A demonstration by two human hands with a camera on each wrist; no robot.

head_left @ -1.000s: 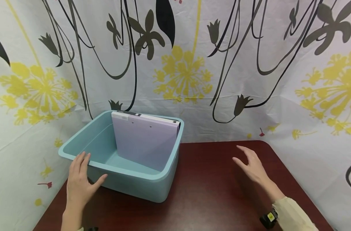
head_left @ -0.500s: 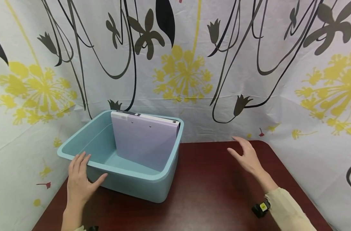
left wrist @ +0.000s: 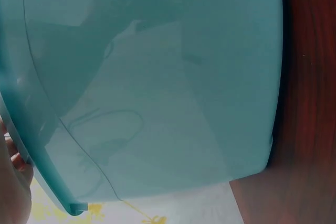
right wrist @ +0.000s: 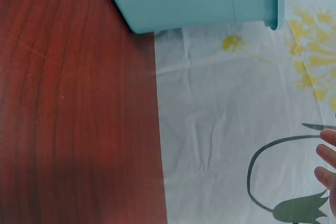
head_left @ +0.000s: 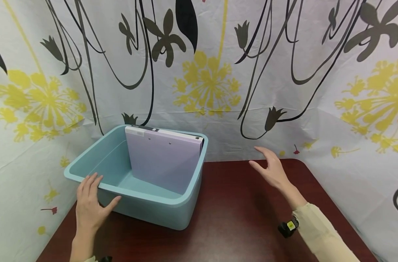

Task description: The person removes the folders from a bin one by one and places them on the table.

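Observation:
A light blue plastic tub (head_left: 146,213) sits on the left half of the table. Inside it, a lilac file folder (head_left: 164,160) stands on edge against the back wall, a white strip along its top. My left hand (head_left: 90,209) rests its fingertips on the tub's near rim at the left, thumb spread along the outer wall. In the left wrist view those fingers (left wrist: 17,162) show at the rim. Well to the right of the tub, my right hand (head_left: 272,173) is raised over the table, fingers and thumb apart and nothing between them.
The dark red-brown table (head_left: 231,218) has a rounded far right corner. A white floral cloth (head_left: 212,43) hangs close behind the table and at both sides. A small black device (head_left: 288,228) is worn on the right wrist.
My right hand has moved left and away from me, towards the tub, staying in the air. My left hand, the tub and the folder hold their places.

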